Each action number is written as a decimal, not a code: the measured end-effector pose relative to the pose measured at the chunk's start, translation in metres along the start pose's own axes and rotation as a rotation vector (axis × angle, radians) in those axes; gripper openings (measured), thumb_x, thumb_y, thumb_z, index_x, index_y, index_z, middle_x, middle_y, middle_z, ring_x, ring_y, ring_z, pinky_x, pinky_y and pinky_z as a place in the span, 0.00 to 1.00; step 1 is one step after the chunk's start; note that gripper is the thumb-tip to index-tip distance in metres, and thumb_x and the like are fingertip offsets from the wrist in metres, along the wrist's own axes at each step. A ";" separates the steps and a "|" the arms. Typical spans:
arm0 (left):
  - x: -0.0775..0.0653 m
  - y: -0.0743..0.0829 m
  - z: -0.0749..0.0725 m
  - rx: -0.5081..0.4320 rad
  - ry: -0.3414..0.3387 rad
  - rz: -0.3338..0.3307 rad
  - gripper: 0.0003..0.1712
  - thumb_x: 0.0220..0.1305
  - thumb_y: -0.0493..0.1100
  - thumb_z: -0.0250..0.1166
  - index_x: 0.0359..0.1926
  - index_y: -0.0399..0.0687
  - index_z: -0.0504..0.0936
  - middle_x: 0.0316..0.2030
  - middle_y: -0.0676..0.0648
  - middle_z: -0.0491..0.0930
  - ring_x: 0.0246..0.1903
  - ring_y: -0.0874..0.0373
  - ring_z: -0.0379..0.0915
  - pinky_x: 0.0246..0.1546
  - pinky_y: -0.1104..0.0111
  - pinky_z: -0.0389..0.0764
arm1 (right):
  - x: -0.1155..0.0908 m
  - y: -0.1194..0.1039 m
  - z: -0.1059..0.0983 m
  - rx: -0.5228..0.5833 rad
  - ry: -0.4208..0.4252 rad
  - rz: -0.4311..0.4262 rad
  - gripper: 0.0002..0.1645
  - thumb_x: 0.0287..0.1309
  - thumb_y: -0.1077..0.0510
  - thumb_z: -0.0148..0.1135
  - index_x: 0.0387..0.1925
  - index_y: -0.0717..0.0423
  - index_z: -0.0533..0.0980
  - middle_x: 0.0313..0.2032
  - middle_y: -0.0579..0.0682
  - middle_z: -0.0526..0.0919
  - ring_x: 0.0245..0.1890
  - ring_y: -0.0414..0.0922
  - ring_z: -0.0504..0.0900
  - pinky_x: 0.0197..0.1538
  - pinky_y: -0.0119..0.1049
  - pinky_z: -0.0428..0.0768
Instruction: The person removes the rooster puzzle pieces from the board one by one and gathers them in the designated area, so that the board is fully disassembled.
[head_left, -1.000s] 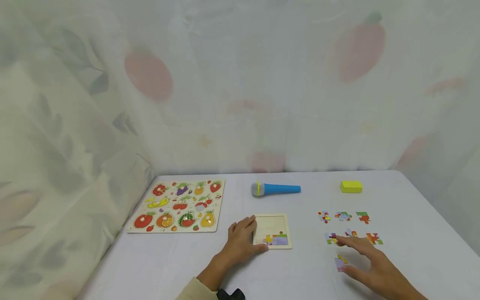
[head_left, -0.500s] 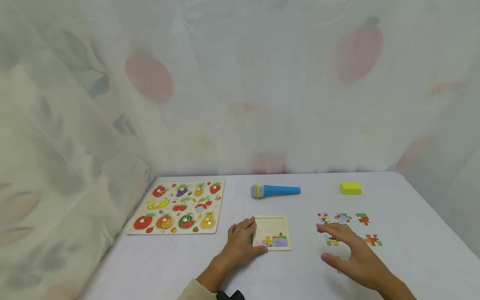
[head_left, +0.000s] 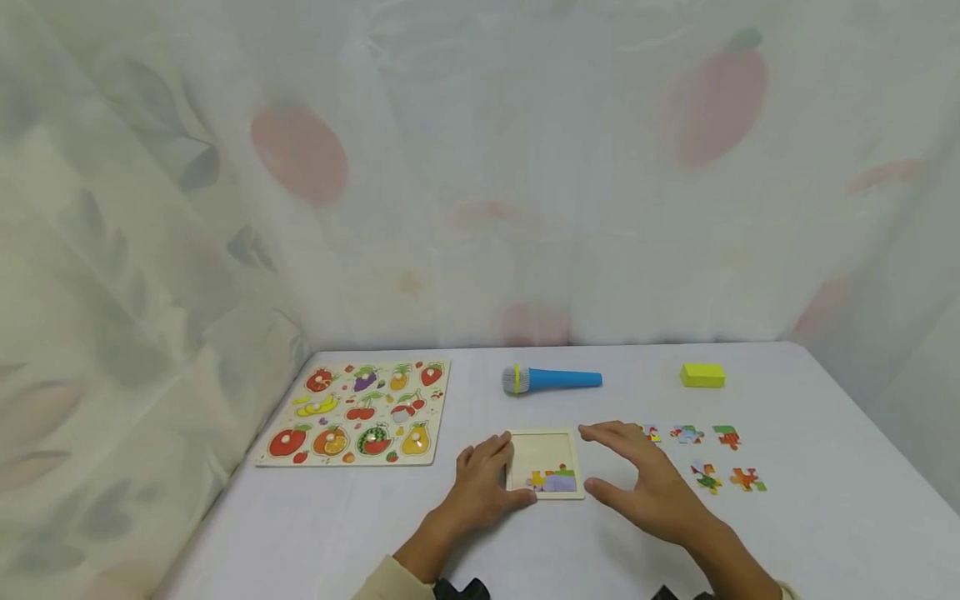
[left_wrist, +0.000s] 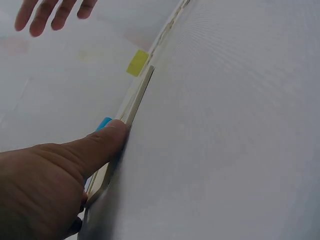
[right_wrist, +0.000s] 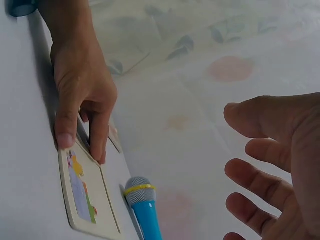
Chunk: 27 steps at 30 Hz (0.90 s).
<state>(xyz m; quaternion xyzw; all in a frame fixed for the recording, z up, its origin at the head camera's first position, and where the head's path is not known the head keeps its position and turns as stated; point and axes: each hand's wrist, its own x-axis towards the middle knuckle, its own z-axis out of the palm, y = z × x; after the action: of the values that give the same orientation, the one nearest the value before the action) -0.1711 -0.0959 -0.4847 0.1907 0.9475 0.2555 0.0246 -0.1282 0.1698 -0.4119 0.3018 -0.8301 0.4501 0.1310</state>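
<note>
A pale wooden puzzle frame (head_left: pixel 543 450) lies flat on the table, with joined pieces (head_left: pixel 552 480) of purple, yellow and green along its near side. My left hand (head_left: pixel 480 487) holds the frame at its left end, the thumb on the near rim and the fingers at the left edge. Just right of the frame hovers my right hand (head_left: pixel 648 487), its fingers spread with nothing between them. Behind that hand lie several loose jigsaw pieces (head_left: pixel 727 437); the hand hides others. The right wrist view shows the left thumb (right_wrist: pixel 65 140) touching the rim.
A wooden fruit puzzle board (head_left: pixel 352 414) lies at the left of the table. Beyond the frame rests a toy microphone (head_left: pixel 558 379) with a blue handle. A yellow block (head_left: pixel 702 375) sits at the back right. Patterned curtains (head_left: pixel 480 208) hang behind and at the sides.
My right hand has moved left, from above the loose jigsaw pieces to beside the frame, its fingers still apart. The left hand and the frame have stayed in place.
</note>
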 end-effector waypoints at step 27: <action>0.001 -0.001 0.001 0.004 0.011 -0.001 0.52 0.50 0.66 0.71 0.66 0.35 0.68 0.69 0.42 0.62 0.68 0.47 0.54 0.63 0.43 0.48 | 0.016 0.045 0.066 0.047 -0.077 0.046 0.32 0.51 0.61 0.71 0.59 0.56 0.75 0.53 0.44 0.75 0.49 0.43 0.66 0.49 0.46 0.68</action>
<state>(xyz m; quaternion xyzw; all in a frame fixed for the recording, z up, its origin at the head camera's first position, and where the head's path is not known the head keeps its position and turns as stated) -0.1727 -0.0961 -0.4856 0.1889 0.9482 0.2546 0.0194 -0.1655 0.1276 -0.4712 0.3029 -0.8305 0.4603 0.0817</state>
